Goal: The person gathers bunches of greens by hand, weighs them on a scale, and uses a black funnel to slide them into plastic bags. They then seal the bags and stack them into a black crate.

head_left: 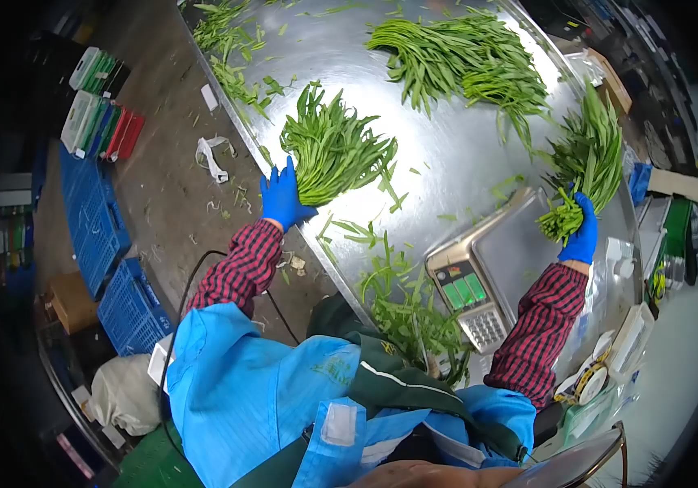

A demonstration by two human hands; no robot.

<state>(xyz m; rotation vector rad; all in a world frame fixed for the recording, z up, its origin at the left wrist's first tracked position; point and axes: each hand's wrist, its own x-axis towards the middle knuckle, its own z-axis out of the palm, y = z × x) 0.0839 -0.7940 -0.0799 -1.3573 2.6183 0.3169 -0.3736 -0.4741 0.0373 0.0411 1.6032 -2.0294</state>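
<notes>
Where the left hand [286,197] touches edge-side greens [337,154], open tabletop [438,167] lies alongside

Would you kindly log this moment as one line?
left hand: spread at left bunch | right hand: gripping right bunch near stem ends | scale: on table, display green

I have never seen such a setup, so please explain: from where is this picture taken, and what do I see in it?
There is no robot here, only a person. The picture comes from a camera worn on the head, looking forward and down. The left hand, gloved in blue, spreads its fingers at the near end of a leafy bunch lying on the metal table. The right hand, also gloved, holds another bunch by its stems. The table also bears a scale, a larger pile of greens and loose leaves.
</notes>
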